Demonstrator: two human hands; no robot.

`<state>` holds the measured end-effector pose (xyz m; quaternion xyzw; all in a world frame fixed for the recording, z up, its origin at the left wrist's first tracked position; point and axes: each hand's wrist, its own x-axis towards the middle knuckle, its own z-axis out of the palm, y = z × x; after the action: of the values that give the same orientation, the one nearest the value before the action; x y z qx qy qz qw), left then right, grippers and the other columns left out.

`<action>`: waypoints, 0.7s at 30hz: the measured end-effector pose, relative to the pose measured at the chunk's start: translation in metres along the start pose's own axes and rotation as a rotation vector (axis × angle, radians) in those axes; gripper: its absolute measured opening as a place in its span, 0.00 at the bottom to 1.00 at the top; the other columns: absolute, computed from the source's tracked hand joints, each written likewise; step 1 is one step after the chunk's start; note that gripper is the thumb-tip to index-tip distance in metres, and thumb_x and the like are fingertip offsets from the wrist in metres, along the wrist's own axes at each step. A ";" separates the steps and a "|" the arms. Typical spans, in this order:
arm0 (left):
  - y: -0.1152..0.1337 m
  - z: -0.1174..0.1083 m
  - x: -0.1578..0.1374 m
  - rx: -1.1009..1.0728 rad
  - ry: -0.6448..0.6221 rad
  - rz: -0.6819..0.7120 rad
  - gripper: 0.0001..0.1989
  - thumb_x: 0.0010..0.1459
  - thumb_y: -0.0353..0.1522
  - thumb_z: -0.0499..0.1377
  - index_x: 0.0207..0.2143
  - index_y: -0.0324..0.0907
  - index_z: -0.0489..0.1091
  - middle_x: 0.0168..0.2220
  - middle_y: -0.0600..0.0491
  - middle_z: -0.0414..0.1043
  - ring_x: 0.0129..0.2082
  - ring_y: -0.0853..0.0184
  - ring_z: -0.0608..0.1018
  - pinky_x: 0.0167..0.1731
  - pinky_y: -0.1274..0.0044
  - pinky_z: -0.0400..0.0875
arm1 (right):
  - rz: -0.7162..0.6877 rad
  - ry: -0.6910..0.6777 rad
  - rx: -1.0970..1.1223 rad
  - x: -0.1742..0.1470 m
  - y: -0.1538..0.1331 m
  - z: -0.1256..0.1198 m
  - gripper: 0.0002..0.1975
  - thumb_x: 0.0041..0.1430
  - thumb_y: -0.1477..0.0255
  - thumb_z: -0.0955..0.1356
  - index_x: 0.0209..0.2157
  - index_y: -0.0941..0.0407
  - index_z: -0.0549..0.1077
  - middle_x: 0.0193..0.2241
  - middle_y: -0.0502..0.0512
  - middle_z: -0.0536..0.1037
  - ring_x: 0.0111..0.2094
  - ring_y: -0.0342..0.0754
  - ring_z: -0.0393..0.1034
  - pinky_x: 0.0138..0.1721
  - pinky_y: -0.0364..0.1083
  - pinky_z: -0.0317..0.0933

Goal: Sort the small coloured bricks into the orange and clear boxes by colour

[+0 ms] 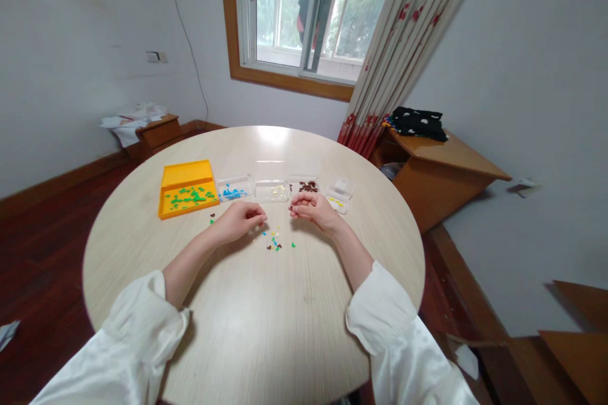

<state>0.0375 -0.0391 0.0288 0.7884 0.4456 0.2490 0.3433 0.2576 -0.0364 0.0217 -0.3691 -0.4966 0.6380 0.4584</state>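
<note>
My left hand (240,221) hovers over the table just in front of the clear box of blue pieces (232,193). Its thumb and fingertips are pinched together, and whatever is between them is too small to make out. My right hand (314,212) is in front of the clear box of dark brown pieces (308,186), its fingertips closed on what looks like a small brown piece (291,207). Between and below the hands lies a loose group of tiny coloured pieces (274,244). A green piece (293,245) sits apart to their right.
An open yellow box (186,172) with green pieces stands left. Clear boxes of cream pieces (279,192) and yellow pieces (336,204) share its row on the round table (266,323). Behind are a window, a curtain (403,25) and a wooden cabinet (427,171).
</note>
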 end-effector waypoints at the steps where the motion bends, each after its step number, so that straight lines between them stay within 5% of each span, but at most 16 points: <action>1: 0.000 0.000 0.000 0.001 -0.003 -0.002 0.13 0.52 0.36 0.54 0.25 0.37 0.72 0.24 0.49 0.72 0.25 0.69 0.69 0.28 0.77 0.61 | 0.021 -0.049 -0.010 -0.001 0.000 0.000 0.15 0.35 0.72 0.77 0.30 0.59 0.75 0.25 0.50 0.77 0.25 0.39 0.70 0.31 0.41 0.64; 7: -0.004 0.001 0.000 0.016 -0.030 -0.019 0.15 0.53 0.38 0.52 0.23 0.37 0.71 0.21 0.53 0.68 0.22 0.71 0.65 0.25 0.78 0.58 | 0.175 -0.370 -0.202 -0.006 -0.002 0.000 0.12 0.42 0.71 0.74 0.30 0.63 0.78 0.21 0.51 0.75 0.23 0.38 0.66 0.27 0.40 0.59; 11: -0.009 0.002 0.001 0.062 -0.012 -0.011 0.19 0.54 0.41 0.51 0.17 0.38 0.66 0.16 0.56 0.60 0.19 0.73 0.61 0.22 0.78 0.53 | 0.237 -0.379 -0.203 -0.006 0.000 0.000 0.12 0.41 0.72 0.74 0.30 0.63 0.77 0.19 0.50 0.74 0.21 0.37 0.65 0.24 0.39 0.58; 14: -0.011 0.003 0.002 0.058 0.001 0.010 0.21 0.55 0.42 0.50 0.15 0.39 0.62 0.15 0.57 0.57 0.18 0.73 0.59 0.21 0.78 0.52 | 0.180 -0.220 -0.149 -0.001 0.004 -0.002 0.11 0.40 0.73 0.75 0.29 0.62 0.77 0.19 0.50 0.75 0.21 0.37 0.66 0.24 0.39 0.60; 19: -0.011 0.003 0.001 0.019 0.001 0.020 0.21 0.56 0.42 0.51 0.15 0.40 0.61 0.15 0.57 0.57 0.18 0.74 0.59 0.21 0.78 0.52 | -0.064 0.346 0.137 0.014 0.008 -0.011 0.08 0.45 0.80 0.71 0.31 0.59 0.76 0.26 0.51 0.78 0.28 0.40 0.72 0.32 0.40 0.67; 21: -0.011 0.003 0.001 0.016 0.003 0.018 0.20 0.56 0.41 0.51 0.15 0.40 0.61 0.15 0.57 0.57 0.18 0.74 0.59 0.21 0.78 0.53 | -0.125 0.473 0.265 0.017 0.006 -0.015 0.09 0.47 0.83 0.68 0.32 0.58 0.74 0.31 0.52 0.80 0.35 0.42 0.74 0.38 0.42 0.69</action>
<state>0.0342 -0.0356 0.0183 0.7947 0.4411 0.2495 0.3340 0.2649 -0.0160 0.0116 -0.4132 -0.3099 0.5641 0.6442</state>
